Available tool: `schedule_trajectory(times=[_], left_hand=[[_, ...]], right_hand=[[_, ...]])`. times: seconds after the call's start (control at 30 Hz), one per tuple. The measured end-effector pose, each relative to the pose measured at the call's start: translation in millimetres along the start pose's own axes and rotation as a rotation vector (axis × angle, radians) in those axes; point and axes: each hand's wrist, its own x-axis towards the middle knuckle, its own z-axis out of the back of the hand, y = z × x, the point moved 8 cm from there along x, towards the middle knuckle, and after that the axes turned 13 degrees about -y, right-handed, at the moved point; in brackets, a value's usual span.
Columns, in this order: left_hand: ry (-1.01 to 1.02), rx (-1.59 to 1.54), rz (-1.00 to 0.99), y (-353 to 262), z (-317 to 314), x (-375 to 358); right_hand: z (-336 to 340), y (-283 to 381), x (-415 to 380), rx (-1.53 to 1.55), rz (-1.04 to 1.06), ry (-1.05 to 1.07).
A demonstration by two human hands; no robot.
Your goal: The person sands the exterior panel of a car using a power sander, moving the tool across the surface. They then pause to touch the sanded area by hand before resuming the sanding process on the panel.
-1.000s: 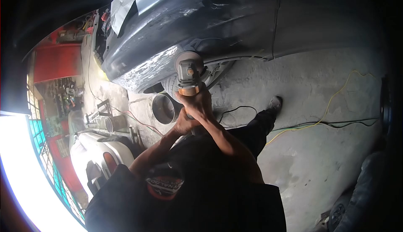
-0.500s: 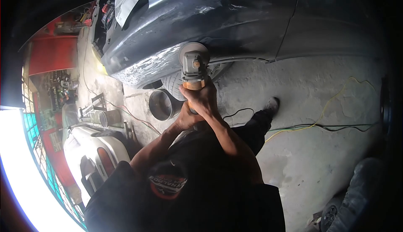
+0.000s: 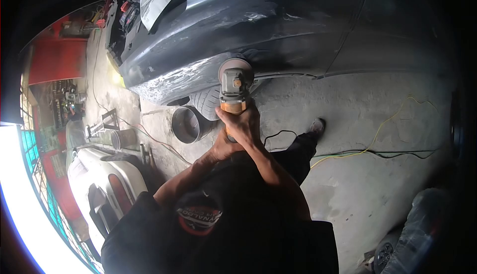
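1. The long, dark grey, curved car body [image 3: 298, 35] called for light, even passes with the pale, flat, round disc [image 3: 229, 66] at a shallow angle — with care at the wheel-arch edge, where it could have caught.
2. The orange-and-grey, hard-cased angle grinder [image 3: 235, 86] was at that edge; actual contact could not be made out. Steady guidance suited it better than hard pressure.
3. The right hand [image 3: 243, 123] was wrapped around the grinder's body, the left hand [image 3: 222, 147] around its rear — a sound two-point hold.
4. Counted: one car body, one grey cylindrical bucket [image 3: 183, 126], one black treaded tyre [image 3: 204, 104] beside it, one grinder, two hands, one disc.
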Motion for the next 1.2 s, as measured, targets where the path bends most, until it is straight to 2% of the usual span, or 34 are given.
schedule_trajectory(times=[0.1,0.33,0.43,0.57,0.7,0.8,0.9,1.07,1.2], left_hand=[[0.027,0.043,0.103,10.2,4.7,5.4],[0.006,0.016,0.059,-12.2,-0.9,-2.0],[0.064,0.0,0.097,-9.1,-3.3,6.3],[0.006,0.041,-0.003,-16.3,-0.8,-1.2],[0.04,0.086,0.14,-15.8,-3.9,0.8],[0.047,0.023,0.081,-17.6,-3.5,4.0],[0.022,-0.036,0.044,-9.8,-1.5,2.9],[0.05,-0.02,0.102,-8.5,-2.8,5.6],[-0.006,-0.054,-0.002,-5.0,0.6,2.5]], right_hand=[[-2.0,9.8,4.6,0.057,-0.03,0.008],[-2.0,12.3,4.3,0.025,-0.038,0.058],[-2.6,10.9,10.9,0.073,-0.023,0.036],[-4.9,0.9,4.9,0.014,0.005,0.011],[-0.7,3.6,8.4,0.016,-0.017,0.0],[-1.0,14.5,7.6,0.008,-0.068,0.033],[-1.0,8.8,4.0,0.016,-0.02,0.01],[1.3,20.2,6.7,-0.01,-0.08,0.013],[-5.8,8.9,5.1,-0.035,0.014,0.021]])
